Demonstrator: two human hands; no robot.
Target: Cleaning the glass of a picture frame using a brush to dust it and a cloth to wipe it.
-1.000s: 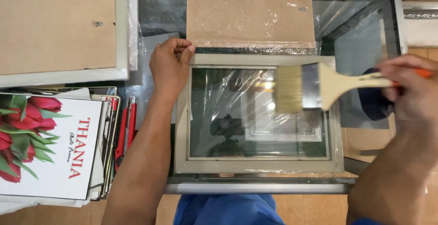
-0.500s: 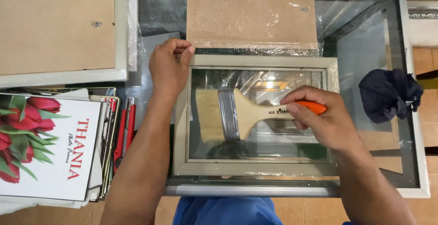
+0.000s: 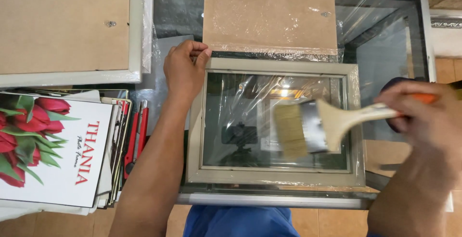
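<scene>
A pale grey picture frame (image 3: 274, 176) with a glass pane lies flat in front of me, partly wrapped in clear plastic. My left hand (image 3: 184, 68) presses on its upper left corner and holds it still. My right hand (image 3: 426, 117) grips the orange-ended wooden handle of a wide paintbrush (image 3: 313, 129). The brush's bristles rest on the right half of the glass. A brown backing board (image 3: 269, 16) in plastic wrap lies just beyond the frame's far edge.
A larger glass frame (image 3: 385, 30) lies underneath. At the far left rests another frame's brown back (image 3: 62, 25). A stack of printed sheets with red tulips (image 3: 43, 150) sits at the left, with red-handled cutters (image 3: 136, 138) beside it. A dark cloth (image 3: 399, 85) hides behind my right hand.
My right hand swept the brush left across the glass, then back to the right. The left hand stayed on the frame's corner.
</scene>
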